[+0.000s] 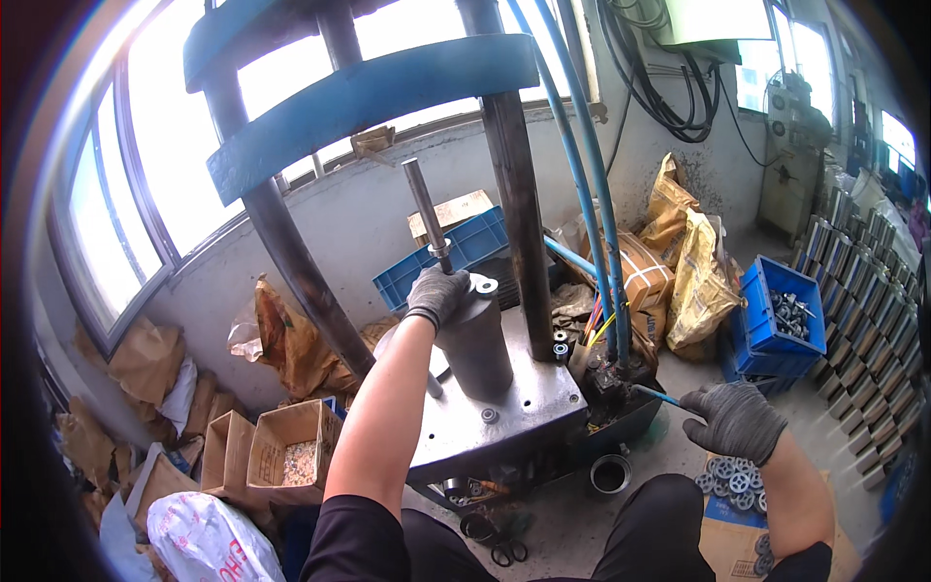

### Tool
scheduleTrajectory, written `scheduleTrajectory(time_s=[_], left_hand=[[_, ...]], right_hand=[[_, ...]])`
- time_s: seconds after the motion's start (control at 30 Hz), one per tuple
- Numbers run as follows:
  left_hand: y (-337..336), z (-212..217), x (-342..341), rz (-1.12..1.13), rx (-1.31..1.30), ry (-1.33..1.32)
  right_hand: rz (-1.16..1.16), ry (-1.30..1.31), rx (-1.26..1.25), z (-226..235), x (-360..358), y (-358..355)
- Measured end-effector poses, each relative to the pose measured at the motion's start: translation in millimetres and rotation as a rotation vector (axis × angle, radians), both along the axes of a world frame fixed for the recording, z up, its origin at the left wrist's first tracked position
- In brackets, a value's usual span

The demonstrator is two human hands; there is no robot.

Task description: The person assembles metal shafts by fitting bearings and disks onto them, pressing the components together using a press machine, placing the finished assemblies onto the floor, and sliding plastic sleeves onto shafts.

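A grey-gloved left hand of mine [438,295] is closed around the lower end of an upright metal rod [423,199] with a collar. The hand sits at the top of a dark grey metal cylinder [477,349], and its fingertips are partly hidden. That cylinder stands on the steel plate [543,400] of a blue-framed press [378,92]. A small ring-shaped part [487,287] lies on the cylinder's top edge. To the right, my gloved right hand [739,421] grips the end of a blue lever [658,394] that runs to the valve block [621,373].
Blue hoses [593,194] rise beside the press. A blue bin [784,308] of metal parts and stacked metal tubes [863,320] stand right. Gear-like wheels [735,483] lie on cardboard near my right arm. Cardboard boxes [281,451] are at left; a dark-filled cup [610,473] is on the floor.
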State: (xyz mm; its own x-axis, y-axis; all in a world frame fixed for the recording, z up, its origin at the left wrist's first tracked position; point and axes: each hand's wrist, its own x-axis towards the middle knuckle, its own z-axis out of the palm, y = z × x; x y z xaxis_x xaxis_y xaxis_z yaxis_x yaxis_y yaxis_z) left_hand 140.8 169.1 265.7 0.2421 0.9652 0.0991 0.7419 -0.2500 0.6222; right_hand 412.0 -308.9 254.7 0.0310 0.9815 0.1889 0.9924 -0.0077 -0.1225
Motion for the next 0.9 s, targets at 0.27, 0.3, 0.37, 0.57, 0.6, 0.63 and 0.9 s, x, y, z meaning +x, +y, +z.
scheduleTrajectory(time_s=[0.27, 0.3, 0.37, 0.57, 0.6, 0.63, 0.9], left_hand=[[-14.6, -13.6, -5.9, -0.069, 0.319, -0.354], [-18.9, -13.0, -8.1, -0.114, 0.289, -0.544], [-37.1, -8.0, 0.9, -0.189, 0.23, -0.806], [-24.2, -19.3, -10.5, -0.239, 0.451, -0.749], [-24.6, -18.3, -10.7, -0.233, 0.408, -0.69], [-31.2, -14.3, -4.4, -0.221, 0.372, -0.691], [-25.9, -0.9, -3.9, -0.093, 0.281, -0.733]], right_hand=[[-0.019, 0.01, -0.038, 2.7, -5.0, -1.0], [-0.011, 0.011, -0.038, 0.2, -3.9, 0.9], [-0.041, 0.038, -0.159, -1.1, -3.3, -5.4], [-0.03, 0.05, -0.352, -20.5, -9.1, -22.3], [-0.035, 0.073, -0.436, -29.4, -7.6, -30.5], [-0.046, 0.067, -0.435, -39.6, -5.3, -41.1], [-0.143, 0.241, -0.271, -75.6, -19.9, -69.1]])
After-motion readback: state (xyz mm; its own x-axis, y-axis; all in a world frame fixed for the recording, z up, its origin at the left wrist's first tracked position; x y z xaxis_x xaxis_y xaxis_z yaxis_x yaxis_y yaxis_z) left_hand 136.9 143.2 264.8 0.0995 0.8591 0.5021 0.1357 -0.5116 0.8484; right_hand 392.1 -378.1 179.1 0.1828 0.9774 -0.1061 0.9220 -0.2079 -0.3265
